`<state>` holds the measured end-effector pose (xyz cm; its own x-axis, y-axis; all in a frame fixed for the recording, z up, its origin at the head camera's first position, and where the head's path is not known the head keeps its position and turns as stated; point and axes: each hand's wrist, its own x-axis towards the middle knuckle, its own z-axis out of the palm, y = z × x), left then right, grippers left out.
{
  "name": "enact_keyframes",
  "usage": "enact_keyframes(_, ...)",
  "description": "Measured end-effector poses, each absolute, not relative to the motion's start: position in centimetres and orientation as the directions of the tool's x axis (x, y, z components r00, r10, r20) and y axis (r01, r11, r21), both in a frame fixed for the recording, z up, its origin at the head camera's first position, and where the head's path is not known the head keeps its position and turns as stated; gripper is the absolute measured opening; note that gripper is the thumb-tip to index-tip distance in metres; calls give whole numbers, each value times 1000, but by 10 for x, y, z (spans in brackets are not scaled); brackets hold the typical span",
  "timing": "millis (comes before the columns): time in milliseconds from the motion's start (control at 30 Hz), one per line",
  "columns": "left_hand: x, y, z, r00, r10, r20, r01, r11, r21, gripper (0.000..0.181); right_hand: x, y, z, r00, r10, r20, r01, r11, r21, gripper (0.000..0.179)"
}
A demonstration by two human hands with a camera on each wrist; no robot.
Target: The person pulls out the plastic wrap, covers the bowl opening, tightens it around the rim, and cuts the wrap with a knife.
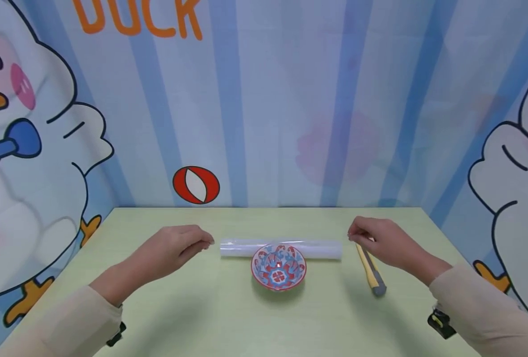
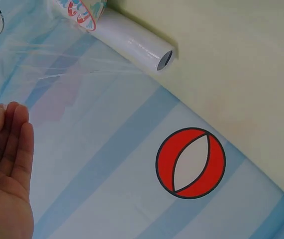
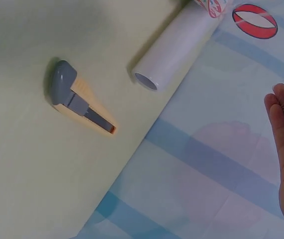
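"Pinching something, were the fingers (image 3: 280, 127)?"
"Yes: the left hand (image 1: 172, 252) and right hand (image 1: 386, 241) both gripped clear film (image 2: 49, 76)."
"Where was it?"
"Between the hands, above the tabletop (image 1: 317, 322), near the patterned bowl (image 1: 279, 267) and the white roll (image 1: 323, 249)."

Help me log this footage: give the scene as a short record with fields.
Surface: pale green flat table
Centre: round red-and-blue patterned bowl, upright
Behind bowl: shiny whitish cylindrical roll, lying crosswise
Right of bowl: yellow-and-grey plastic box cutter, unheld
Left hand: apparently pinching clear plastic film
Right hand: pinching the film
Film edges: too transparent to trace
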<state>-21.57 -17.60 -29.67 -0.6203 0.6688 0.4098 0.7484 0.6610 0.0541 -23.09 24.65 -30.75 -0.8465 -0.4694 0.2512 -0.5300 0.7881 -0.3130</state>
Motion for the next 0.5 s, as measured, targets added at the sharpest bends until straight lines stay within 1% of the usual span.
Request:
enact_keyframes(133, -206, -178, -307, -635, 680, 367, 747, 661, 67, 19, -221, 247, -316, -835, -503, 222, -550, 770, -324, 4)
enact_keyframes(300, -196, -183, -322, -614, 701, 363, 765, 642, 56, 19, -209, 247, -326, -816, -548, 187, -576, 735, -358, 5)
enact_keyframes(500, -187, -185, -344, -608, 718, 338, 776, 628, 63, 19, -200, 245, -344, -788, -597, 153, -602, 693, -396, 9)
